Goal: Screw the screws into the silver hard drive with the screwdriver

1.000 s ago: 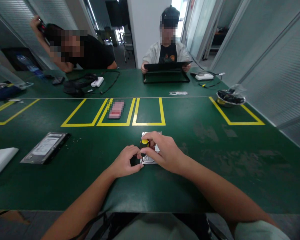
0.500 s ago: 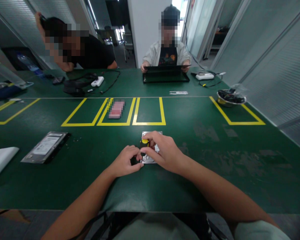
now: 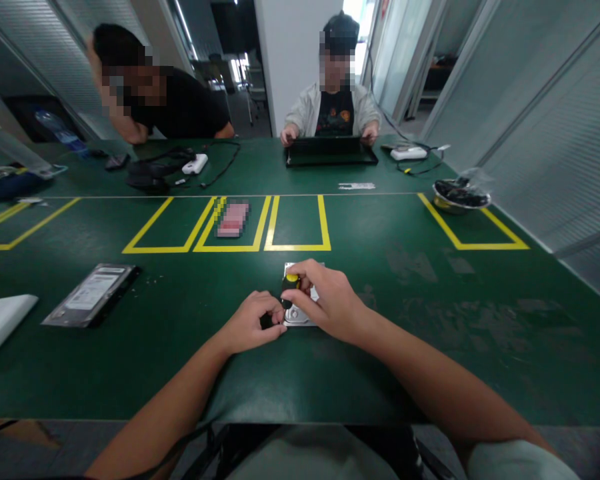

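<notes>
A silver hard drive lies on the green table in front of me, partly covered by my hands. My right hand is closed around a black and yellow screwdriver, held upright over the drive's left side; its tip is hidden. At the drive's left edge, my left hand has its thumb and fingers against the side, gripping it. A second hard drive with a white label rests on the table to the left, small bits beside it.
Yellow tape frames mark the table. A pink object lies in one. A metal bowl of dark parts stands at right, a white object at left. Two people sit opposite, one holding a black panel.
My right hand and the screwdriver have shifted slightly up and right. The person at far left has moved their head, and the black panel opposite has been lowered a little.
</notes>
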Action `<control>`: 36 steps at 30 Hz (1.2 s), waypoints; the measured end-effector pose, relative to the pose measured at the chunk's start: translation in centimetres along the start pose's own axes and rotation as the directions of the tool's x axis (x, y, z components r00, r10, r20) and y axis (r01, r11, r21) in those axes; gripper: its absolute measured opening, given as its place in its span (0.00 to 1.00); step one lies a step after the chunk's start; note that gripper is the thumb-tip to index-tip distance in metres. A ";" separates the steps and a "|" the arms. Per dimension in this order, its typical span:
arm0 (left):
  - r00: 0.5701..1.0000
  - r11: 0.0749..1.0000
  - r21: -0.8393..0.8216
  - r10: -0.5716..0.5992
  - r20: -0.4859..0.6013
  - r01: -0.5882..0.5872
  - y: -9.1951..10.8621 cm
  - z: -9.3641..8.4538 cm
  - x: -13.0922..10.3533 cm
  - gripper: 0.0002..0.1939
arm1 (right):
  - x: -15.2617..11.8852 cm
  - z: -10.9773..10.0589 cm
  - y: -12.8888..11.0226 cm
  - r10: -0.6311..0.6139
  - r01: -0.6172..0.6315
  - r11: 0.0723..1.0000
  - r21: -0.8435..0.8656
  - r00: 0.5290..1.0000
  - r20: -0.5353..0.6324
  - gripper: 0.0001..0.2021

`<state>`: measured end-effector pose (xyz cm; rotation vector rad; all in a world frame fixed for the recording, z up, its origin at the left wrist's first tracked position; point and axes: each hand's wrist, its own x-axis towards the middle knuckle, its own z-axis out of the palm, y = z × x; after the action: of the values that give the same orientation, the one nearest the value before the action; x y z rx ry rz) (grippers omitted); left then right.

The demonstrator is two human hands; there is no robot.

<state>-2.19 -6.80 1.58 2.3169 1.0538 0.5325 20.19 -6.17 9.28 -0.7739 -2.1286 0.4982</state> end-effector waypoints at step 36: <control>0.998 0.996 -0.083 -0.036 0.051 0.040 -0.9 -0.7 -0.1 0.09 | -0.4 -0.4 -2.3 -0.026 0.034 0.972 -0.230 0.999 0.039 0.13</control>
<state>-3.17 -6.17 1.59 2.2210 1.0299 0.4928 19.92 -8.12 10.64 -0.8654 -2.2541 0.2514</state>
